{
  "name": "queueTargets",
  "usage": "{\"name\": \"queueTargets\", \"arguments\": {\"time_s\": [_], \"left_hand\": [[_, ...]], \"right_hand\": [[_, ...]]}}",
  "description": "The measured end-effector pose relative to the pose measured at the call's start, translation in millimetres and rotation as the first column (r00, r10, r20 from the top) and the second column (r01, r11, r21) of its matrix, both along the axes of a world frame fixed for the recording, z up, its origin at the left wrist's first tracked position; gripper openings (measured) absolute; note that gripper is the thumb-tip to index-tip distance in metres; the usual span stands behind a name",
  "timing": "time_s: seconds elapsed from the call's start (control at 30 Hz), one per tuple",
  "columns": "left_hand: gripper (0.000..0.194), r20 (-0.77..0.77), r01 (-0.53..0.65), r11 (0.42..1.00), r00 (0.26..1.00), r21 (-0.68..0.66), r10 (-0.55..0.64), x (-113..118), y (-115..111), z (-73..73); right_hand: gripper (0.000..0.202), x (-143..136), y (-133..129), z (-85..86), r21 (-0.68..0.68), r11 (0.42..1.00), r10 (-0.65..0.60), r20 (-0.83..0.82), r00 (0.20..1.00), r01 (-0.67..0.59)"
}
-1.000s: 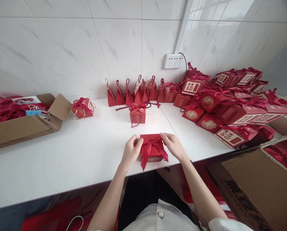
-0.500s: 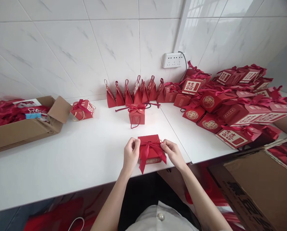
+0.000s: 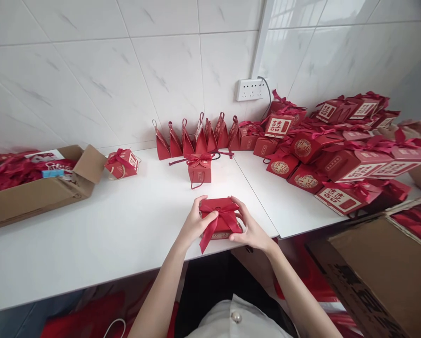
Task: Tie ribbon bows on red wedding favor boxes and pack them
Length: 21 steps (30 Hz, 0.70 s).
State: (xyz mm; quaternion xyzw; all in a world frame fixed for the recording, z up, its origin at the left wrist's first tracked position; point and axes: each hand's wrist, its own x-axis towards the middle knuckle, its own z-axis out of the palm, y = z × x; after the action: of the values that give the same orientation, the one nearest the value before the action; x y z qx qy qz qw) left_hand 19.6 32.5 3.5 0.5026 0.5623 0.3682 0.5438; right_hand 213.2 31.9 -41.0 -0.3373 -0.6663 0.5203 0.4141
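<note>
A small red box (image 3: 222, 234) with a red ribbon bow (image 3: 223, 217) on top sits near the table's front edge. My left hand (image 3: 195, 224) wraps its left side, the thumb lying on the ribbon near the knot. Around the right side curls my right hand (image 3: 250, 228), fingers at the back and thumb at the front corner. Just behind stands another red box (image 3: 199, 172) with a ribbon and a cord handle.
Several pointed red boxes (image 3: 188, 143) line the wall. A big pile of red boxes (image 3: 307, 148) fills the right side. At the left are a ribbon-filled cardboard carton (image 3: 41, 199) and one red box (image 3: 120, 165). Another carton (image 3: 383, 263) stands at the lower right.
Both hands have gone from pinching the bow's loops to gripping the box's sides. A person's hand has come into view behind the pile at the far right.
</note>
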Motion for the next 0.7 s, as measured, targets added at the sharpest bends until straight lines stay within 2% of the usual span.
{"name": "queueTargets", "arguments": {"time_s": [0.27, 0.7], "left_hand": [[0.060, 0.084, -0.020, 1.000, 0.996, 0.009, 0.020, 3.2, -5.8, -1.7], [0.065, 0.152, -0.045, 0.999, 0.987, 0.021, 0.041, 3.5, -9.7, -8.9]], "right_hand": [[0.095, -6.1, -3.1, 6.3, -0.099, 0.995, -0.025, 0.044, 0.999, 0.030], [0.096, -5.2, -4.5, 5.7, -0.112, 0.992, -0.048, 0.054, 0.997, 0.054]]}}
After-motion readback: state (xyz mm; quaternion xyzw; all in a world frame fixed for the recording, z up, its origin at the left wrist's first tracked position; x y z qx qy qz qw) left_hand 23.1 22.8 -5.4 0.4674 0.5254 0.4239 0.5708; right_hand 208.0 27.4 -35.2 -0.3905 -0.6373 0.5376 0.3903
